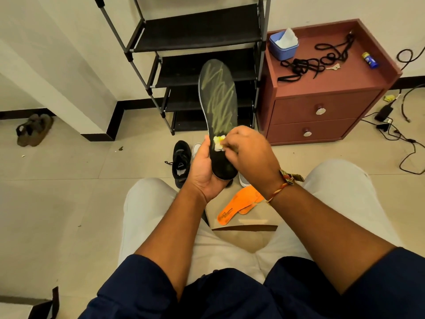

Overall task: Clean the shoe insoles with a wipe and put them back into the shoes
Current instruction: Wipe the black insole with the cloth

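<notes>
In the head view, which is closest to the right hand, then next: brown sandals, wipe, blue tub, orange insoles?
1. wipe, pinched in the right hand
2. orange insoles, just below
3. blue tub, on the cabinet
4. brown sandals, far left

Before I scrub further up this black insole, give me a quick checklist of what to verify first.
1. Insole held firmly: left hand grips the heel end of the black insole. Ok.
2. Wipe on the surface: right hand pinches the wipe against the insole. Ok.
3. Wipe still clean: it is stained yellow. Not ok.
4. Insole clean: yellow-green marks cover its upper part. Not ok.
5. Fresh wipes available: blue tub on the cabinet shows a white sheet. Ok.
6. Black shoe ready for the insole: inside unclear. Cannot tell.
</notes>
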